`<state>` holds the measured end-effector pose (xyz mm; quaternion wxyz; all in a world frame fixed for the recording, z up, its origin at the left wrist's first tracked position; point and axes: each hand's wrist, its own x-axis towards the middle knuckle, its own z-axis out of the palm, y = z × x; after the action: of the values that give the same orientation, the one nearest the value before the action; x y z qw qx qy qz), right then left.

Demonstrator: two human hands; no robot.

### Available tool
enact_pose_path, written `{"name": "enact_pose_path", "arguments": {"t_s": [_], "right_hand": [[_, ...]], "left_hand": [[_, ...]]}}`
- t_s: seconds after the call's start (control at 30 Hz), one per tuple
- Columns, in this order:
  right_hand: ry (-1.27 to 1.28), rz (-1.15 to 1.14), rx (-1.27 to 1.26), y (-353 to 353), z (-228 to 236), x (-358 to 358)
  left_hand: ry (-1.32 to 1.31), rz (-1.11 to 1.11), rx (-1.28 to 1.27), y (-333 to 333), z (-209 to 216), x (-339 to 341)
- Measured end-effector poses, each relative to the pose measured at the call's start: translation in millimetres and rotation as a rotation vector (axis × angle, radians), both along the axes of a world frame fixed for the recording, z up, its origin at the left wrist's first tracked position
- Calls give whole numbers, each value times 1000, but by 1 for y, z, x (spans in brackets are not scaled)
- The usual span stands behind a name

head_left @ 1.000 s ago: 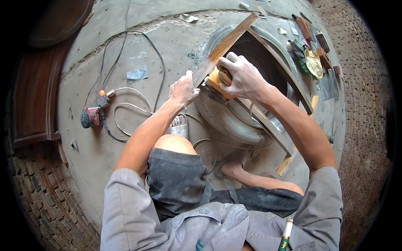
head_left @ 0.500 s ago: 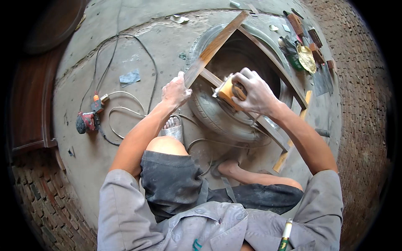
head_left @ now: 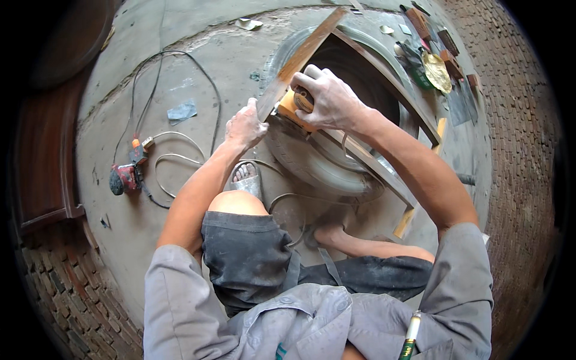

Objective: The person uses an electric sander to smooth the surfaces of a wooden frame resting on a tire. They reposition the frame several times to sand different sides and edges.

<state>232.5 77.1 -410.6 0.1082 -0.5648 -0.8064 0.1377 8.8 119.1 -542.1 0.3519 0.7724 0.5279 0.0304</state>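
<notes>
A dusty wooden frame (head_left: 309, 48) of joined bars lies across a car tire (head_left: 294, 157) on the floor. At the frame's near-left corner, my left hand (head_left: 245, 126) is closed around the bar's end. My right hand (head_left: 333, 99) grips a yellow electric sander (head_left: 292, 113) from above. The sander rests on the crossbar (head_left: 366, 157) close to that same corner, not far from my left hand. Its underside is hidden against the wood.
A red and black power tool (head_left: 124, 179) lies at the left among looped cables (head_left: 219, 108). Blue sandpaper (head_left: 182, 112) is on the concrete. Bricks (head_left: 418, 23) and a crumpled gold wrapper (head_left: 437, 73) lie at the far right. Dark wooden furniture (head_left: 45, 144) stands at the left edge.
My right hand has slid the sander along the crossbar, leftward and away from me, up to the corner by my left hand. My left hand keeps its hold on the frame.
</notes>
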Motion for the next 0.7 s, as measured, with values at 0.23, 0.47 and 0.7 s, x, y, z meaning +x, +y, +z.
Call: {"name": "enact_pose_path", "arguments": {"t_s": [0.23, 0.47, 0.7], "right_hand": [[-14, -40, -33, -91, 18, 53], [12, -18, -32, -48, 9, 31], [-51, -23, 0, -3, -2, -1]], "left_hand": [[-41, 14, 32, 0, -2, 1], [-51, 19, 49, -2, -10, -1], [-48, 17, 71, -2, -8, 0]]}}
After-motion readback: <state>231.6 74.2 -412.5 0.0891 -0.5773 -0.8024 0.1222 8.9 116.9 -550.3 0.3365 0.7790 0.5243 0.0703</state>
